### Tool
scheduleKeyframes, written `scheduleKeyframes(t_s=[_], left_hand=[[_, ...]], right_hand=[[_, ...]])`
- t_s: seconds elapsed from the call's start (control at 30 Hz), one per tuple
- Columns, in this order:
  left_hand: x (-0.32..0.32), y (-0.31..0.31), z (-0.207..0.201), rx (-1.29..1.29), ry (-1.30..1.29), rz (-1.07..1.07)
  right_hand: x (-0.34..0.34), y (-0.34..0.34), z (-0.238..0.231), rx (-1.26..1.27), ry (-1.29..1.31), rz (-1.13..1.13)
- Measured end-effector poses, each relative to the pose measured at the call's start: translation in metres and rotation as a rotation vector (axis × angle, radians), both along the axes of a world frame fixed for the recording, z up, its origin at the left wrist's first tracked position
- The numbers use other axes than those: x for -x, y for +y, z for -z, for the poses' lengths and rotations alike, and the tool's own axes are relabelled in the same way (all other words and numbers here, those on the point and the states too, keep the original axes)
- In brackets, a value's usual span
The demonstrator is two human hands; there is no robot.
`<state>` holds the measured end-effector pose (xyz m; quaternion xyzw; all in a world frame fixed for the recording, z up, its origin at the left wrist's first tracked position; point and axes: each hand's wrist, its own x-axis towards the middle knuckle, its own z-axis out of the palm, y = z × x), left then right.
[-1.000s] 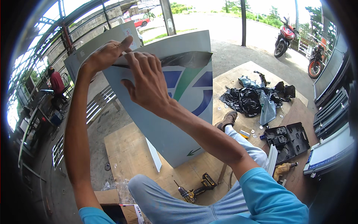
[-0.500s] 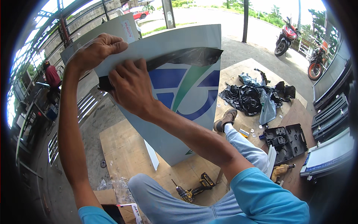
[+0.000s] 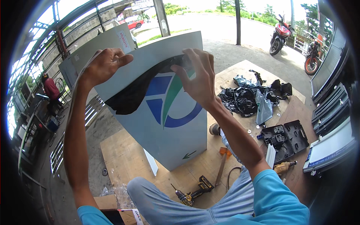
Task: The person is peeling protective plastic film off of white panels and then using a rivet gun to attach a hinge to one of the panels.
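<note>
In front of me a white sign panel [image 3: 187, 144] stands tilted, with blue and green graphics on its face. A strip of black film [image 3: 129, 98] hangs peeled over its upper part, its loose left end drooping. My left hand [image 3: 107, 67] is curled at the panel's upper left edge, thumb pointing right. Over the film's upper right end, my right hand [image 3: 198, 75] has its thumb and fingers apart. That hand covers part of the graphics and the end of the film.
A plywood sheet [image 3: 123, 150] lies below, bearing a cordless drill [image 3: 193, 191] and a hammer [image 3: 222, 165]. To the right are crumpled black plastic [image 3: 240, 101], an open tool case [image 3: 287, 140] and another power tool [image 3: 285, 167]. A person [image 3: 50, 90] sits far left; motorcycles [image 3: 280, 35] stand far right.
My right hand has moved right from the film's left part to its right end, and its fingers have spread. The film's left end now hangs lower. My left hand stays near the panel edge.
</note>
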<state>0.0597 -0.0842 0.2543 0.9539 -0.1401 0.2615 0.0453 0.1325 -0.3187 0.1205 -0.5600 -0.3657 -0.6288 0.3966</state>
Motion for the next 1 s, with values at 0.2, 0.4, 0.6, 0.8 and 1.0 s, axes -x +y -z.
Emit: scheduleKeyframes(t_s=[0.2, 0.4, 0.6, 0.8, 1.0], left_hand=[[-0.055, -0.092, -0.005, -0.073, 0.074, 0.006], [-0.065, -0.1, 0.02, -0.056, -0.115, -0.033], [-0.068, -0.096, 0.014, -0.072, -0.198, -0.123], [-0.057, -0.11, 0.019, -0.069, -0.153, -0.126], [-0.059, -0.101, 0.017, -0.099, -0.099, -0.187]], right_hand=[[-0.047, -0.009, 0.003, 0.177, -0.026, 0.289], [-0.066, 0.004, -0.004, 0.015, -0.056, 0.234], [-0.041, 0.035, 0.028, -0.167, 0.191, 0.115], [0.016, 0.041, 0.092, -0.199, 0.368, 0.096], [0.059, 0.006, 0.062, 0.02, 0.19, 0.37]])
